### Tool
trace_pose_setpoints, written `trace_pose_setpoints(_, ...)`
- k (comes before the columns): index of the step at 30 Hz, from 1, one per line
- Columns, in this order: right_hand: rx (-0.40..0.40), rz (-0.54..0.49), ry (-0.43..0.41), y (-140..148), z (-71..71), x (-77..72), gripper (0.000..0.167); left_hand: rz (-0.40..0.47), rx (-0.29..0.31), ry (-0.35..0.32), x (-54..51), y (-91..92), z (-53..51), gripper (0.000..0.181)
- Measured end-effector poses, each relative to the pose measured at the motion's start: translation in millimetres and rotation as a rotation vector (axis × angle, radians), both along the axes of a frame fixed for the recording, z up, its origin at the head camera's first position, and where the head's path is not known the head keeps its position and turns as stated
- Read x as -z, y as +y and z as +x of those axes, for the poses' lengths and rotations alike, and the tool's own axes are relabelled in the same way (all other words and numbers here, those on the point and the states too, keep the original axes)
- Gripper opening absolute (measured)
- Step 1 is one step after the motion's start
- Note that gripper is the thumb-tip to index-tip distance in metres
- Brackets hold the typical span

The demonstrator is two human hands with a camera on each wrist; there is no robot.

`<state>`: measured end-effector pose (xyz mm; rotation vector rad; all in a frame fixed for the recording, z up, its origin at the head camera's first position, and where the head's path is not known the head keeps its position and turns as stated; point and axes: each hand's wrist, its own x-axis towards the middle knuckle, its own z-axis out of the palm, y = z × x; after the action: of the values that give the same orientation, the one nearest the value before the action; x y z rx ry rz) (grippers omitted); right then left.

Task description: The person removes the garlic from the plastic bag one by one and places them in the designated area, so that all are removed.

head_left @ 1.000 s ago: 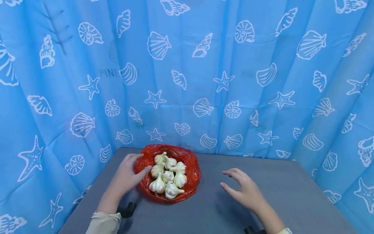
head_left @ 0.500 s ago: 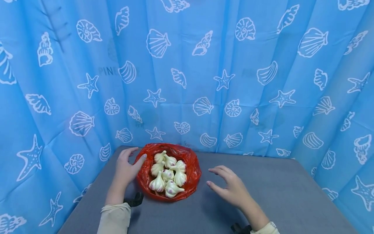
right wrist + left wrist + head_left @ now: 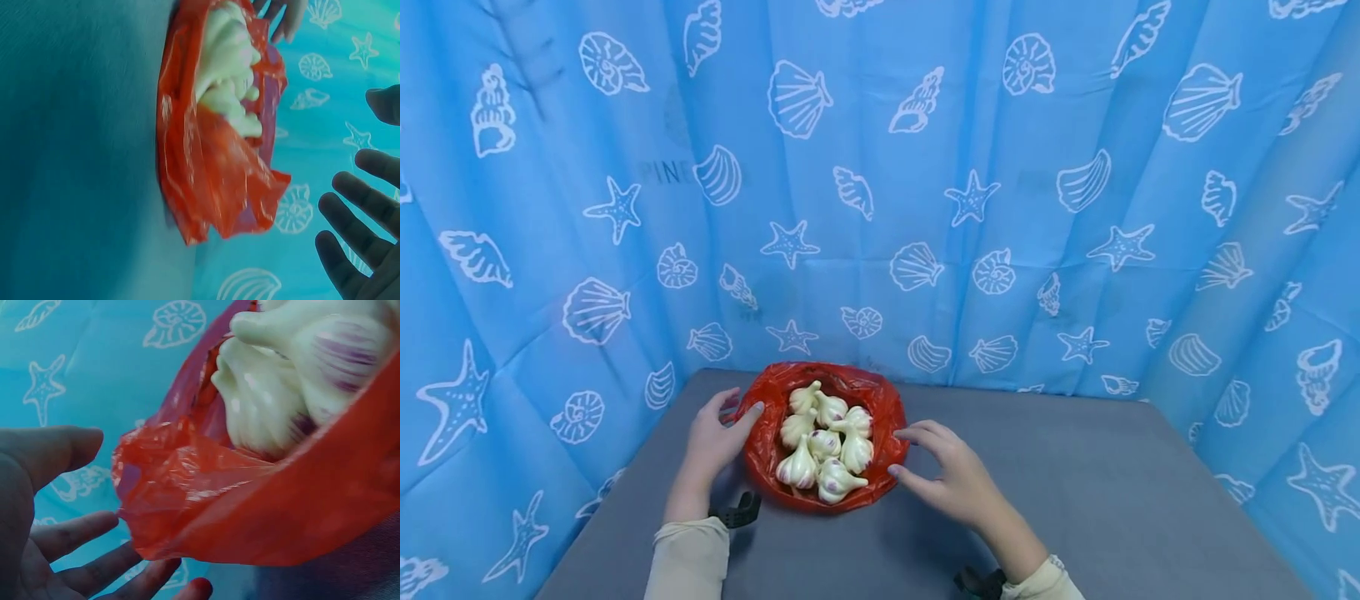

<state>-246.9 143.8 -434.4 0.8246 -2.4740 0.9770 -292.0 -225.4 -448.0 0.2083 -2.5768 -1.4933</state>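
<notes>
A red plastic bag [image 3: 767, 467], its top spread wide, holds several white garlic bulbs [image 3: 837, 481] with purple marks. At the bag's left rim is my left hand [image 3: 715, 437], thumb and fingers apart; in the left wrist view its fingertips meet or nearly meet the crumpled bag edge [image 3: 187, 469]. My right hand [image 3: 951, 479] is at the bag's right side with fingers spread, thumb tip near the rim. The right wrist view has that hand [image 3: 369, 212] beside the bag [image 3: 219, 169], a gap between them.
A grey tabletop [image 3: 1075, 483] lies under the bag and both hands. Behind and at the sides hangs a blue curtain [image 3: 880, 208] with white shell and starfish prints. Black straps [image 3: 741, 510] are on both wrists.
My right hand has moved left, up to the bag's right side. My left hand has shifted slightly left and stays at the left rim. The bag's garlic looks the same.
</notes>
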Motion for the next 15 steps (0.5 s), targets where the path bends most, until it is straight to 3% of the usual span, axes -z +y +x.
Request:
trace_pose_setpoints(7, -0.079, -0.01, -0.031, -24, -4.4, 3.4, 0.036, 0.025, 0.004, -0.039, 8.3, 3.1, -4.7, 0.08)
trace_pose_setpoints(15, -0.122, 0.04, -0.094, -47, -9.6, 14.8, 0.043, 0.026, -0.006, 0.0, 13.7, -2.4, -2.7, 0.069)
